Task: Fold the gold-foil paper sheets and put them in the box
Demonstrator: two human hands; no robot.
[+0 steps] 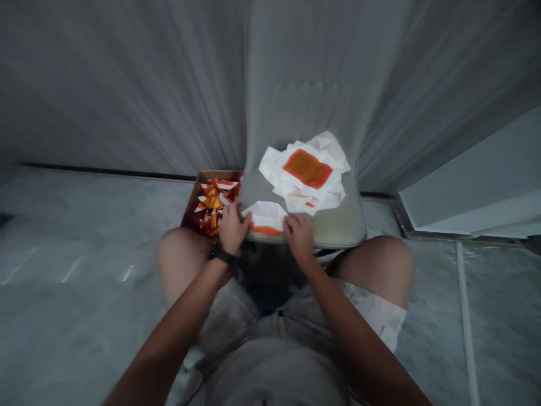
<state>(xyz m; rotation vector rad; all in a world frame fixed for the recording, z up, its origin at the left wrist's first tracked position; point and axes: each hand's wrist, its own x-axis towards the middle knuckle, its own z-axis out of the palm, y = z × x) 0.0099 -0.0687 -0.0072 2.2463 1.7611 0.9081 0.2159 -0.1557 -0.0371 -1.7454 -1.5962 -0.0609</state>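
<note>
White/orange folded paper [265, 219] lies long axis L–R at front edge of gray seat [338, 225], L hand [232, 228] just left of it, R hand [299, 237] just right, fingers half-curled, grip unclear.

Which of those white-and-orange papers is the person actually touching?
The folded sheet between the left hand and right hand; the other sheets lie untouched in a loose pile beyond it.

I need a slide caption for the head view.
Left hand and right hand touch folded paper on a chair beside a box.
</note>
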